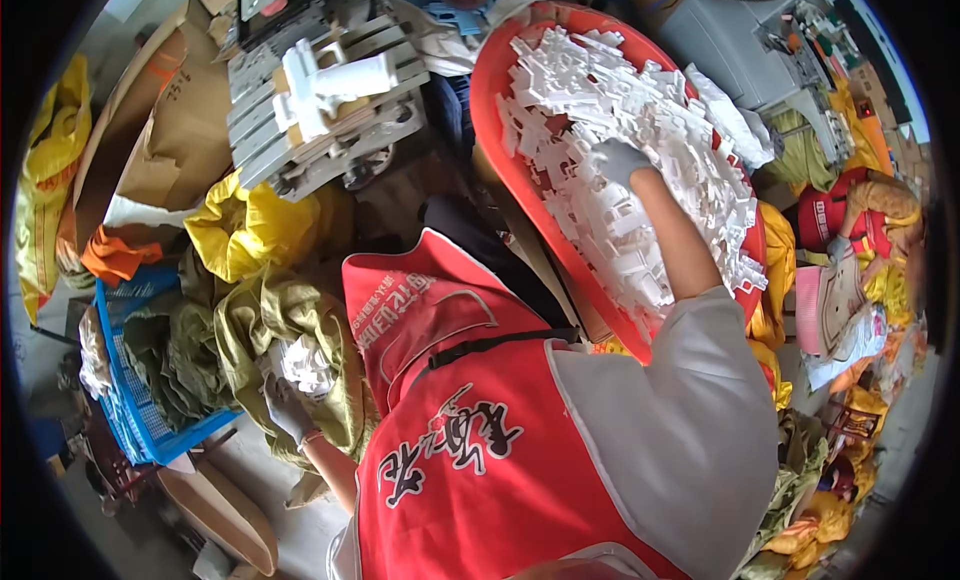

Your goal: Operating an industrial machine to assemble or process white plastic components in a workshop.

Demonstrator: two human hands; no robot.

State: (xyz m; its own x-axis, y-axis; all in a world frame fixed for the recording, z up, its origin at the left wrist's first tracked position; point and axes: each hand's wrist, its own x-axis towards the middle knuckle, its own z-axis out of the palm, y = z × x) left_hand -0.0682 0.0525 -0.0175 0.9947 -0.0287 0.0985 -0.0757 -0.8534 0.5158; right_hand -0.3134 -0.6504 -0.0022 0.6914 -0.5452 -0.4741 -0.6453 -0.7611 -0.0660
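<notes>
My right hand (620,163), in a grey glove, reaches into a heap of white plastic parts (625,220) in a long red tub (488,90). Its fingers curl down among the parts; what they hold, if anything, is hidden. Low on the left, my left hand (288,412), gloved too, rests at the mouth of an olive woven sack (245,330). Some white pieces (306,368) lie in that opening, close beside the left fingers. Folds and shade hide how these fingers are bent.
Beyond my lap stands a slatted grey bench (255,130) bearing larger white pieces. To the left are a yellow sack (245,230), a blue crate (125,380) and a cardboard box (180,150). Another person in a red vest (828,220) works at the far right.
</notes>
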